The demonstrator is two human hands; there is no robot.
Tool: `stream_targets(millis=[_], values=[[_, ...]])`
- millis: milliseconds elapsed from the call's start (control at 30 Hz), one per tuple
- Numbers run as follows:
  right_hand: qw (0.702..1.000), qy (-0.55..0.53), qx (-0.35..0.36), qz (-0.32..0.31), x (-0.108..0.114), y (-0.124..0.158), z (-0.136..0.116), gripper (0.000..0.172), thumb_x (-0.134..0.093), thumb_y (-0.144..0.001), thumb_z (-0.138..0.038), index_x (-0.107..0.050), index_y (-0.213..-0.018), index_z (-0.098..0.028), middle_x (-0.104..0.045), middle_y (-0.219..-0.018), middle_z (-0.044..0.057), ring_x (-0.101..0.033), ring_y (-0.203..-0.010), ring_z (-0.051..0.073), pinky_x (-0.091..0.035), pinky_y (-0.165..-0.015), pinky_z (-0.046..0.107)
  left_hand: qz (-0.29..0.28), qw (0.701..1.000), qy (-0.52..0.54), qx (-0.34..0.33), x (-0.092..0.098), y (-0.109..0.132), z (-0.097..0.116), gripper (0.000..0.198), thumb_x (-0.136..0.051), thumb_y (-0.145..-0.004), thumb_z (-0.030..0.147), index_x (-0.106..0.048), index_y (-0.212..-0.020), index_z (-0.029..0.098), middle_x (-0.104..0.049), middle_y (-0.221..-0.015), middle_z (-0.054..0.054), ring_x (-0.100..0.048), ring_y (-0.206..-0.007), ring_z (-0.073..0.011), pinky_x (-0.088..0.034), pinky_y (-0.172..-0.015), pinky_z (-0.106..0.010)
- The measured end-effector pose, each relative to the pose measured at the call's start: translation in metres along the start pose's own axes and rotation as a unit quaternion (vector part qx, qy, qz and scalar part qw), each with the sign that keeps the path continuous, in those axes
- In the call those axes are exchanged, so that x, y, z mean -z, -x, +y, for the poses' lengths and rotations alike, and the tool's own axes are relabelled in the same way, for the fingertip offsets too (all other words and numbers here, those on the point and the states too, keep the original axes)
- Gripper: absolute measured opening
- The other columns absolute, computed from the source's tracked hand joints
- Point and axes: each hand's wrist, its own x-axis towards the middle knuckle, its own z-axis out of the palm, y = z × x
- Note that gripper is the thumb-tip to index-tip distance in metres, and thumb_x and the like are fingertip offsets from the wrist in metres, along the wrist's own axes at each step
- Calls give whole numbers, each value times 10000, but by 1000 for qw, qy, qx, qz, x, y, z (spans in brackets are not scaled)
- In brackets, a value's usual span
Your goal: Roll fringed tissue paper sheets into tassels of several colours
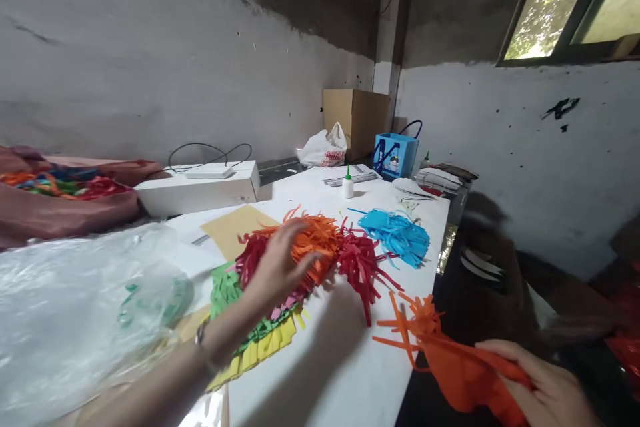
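Observation:
At the lower right, my right hand [543,373] is closed around a piece of orange fringed paper [463,360], whose cut strips hang out over the table edge. My left hand [283,257] reaches over the pile with its fingers apart, just above or touching an orange fringed bundle [317,240]; contact is hard to tell. Dark red fringed paper [359,260] lies beside that bundle, partly under it. Below my left forearm are green fringed paper [225,290] and yellow fringed paper [265,347]. A blue fringed bundle [400,235] rests to the right.
A white glue bottle with a green tip [348,187] stands behind the pile. Clear plastic [90,307] covers the left side. Farther back are a white box [200,187], a cardboard box [355,117] and a blue bag [397,153]. The white table [320,360] ends at the right.

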Motion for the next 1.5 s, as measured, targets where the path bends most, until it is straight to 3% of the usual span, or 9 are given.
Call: stream_targets(millis=[100, 167, 367, 467, 700, 900, 1100, 1300, 1500], values=[[985, -42, 165, -37, -22, -33, -56, 324, -493, -820, -66, -699, -998, -243, -747, -771, -3, -726, -656, 140, -572, -607, 164, -235, 945, 38, -226, -17, 74, 32, 917, -767, -804, 555, -290, -1537, 279, -420, -1574, -147, -431, -1430, -322, -375, -1183, -483], [965, -79, 230, -102, -33, -49, -90, 315, -462, -845, -26, -660, -1003, -214, -737, -784, 14, -702, -682, 141, -566, -668, 199, -289, 911, 52, -290, -22, 111, 48, 977, -735, -841, 545, -139, -1577, 306, -436, -1564, -152, -429, -1431, -315, -260, -1232, -527], [928, -173, 278, -177, -47, -67, -144, 295, -462, -864, -64, -646, -1050, -199, -721, -807, 13, -660, -694, 135, -513, -673, 224, -360, 922, 82, -115, 11, 150, 50, 265, -679, -835, 236, -676, -1099, 213, -723, -977, -36, -664, -865, -193, -530, -875, -320], [921, -234, 219, -221, -63, -76, -154, 312, -473, -836, -53, -683, -996, -219, -742, -826, -15, -691, -711, 113, -517, -662, 184, -431, 899, 84, -9, 54, 173, 27, 54, -643, -760, 190, -677, -800, 178, -662, -771, 9, -604, -705, -149, -498, -652, -226], [875, -356, 264, -196, -139, -77, -207, 270, -577, -895, -80, -731, -1064, -224, -770, -993, 46, -730, -907, 174, -585, -787, 274, -158, 961, -226, -23, 198, 249, -21, 215, -480, -911, 204, -690, -866, 204, -712, -801, -37, -653, -759, -182, -533, -719, -285], [813, -260, 505, -133, -211, -7, -256, 221, -489, -983, -86, -682, -1040, -178, -773, -988, 65, -695, -1007, 195, -481, -1042, 429, -5, 854, -515, -68, 282, 346, -43, 356, -428, -929, 114, -698, -1112, 256, -760, -1007, -25, -682, -962, -238, -282, -1166, -559], [781, -207, 559, -187, -248, 50, -245, 243, -457, -984, -53, -683, -998, -138, -781, -998, 79, -720, -998, 191, -487, -1093, 411, -28, 858, -511, -39, 219, 416, -20, 552, -498, -840, 49, -606, -1353, 219, -613, -1435, -83, -507, -1362, -289, -236, -1231, -519], [798, -190, 500, -277, -222, 42, -235, 269, -454, -1006, -126, -646, -1194, -127, -769, -1097, 128, -723, -1069, 202, -519, -1069, 436, -93, 903, -392, -152, 152, 381, 21, 382, -501, -960, 91, -601, -1321, 168, -674, -1337, -75, -549, -1279, -239, -440, -1110, -381], [831, -196, 456, -253, -204, 45, -234, 327, -441, -960, -72, -629, -1226, -104, -767, -1104, 142, -729, -1062, 199, -530, -1059, 424, -143, 929, -337, -60, 126, 348, -1, 232, -624, -907, 264, -606, -1123, 181, -719, -1073, -96, -636, -917, -265, -497, -863, -441]])
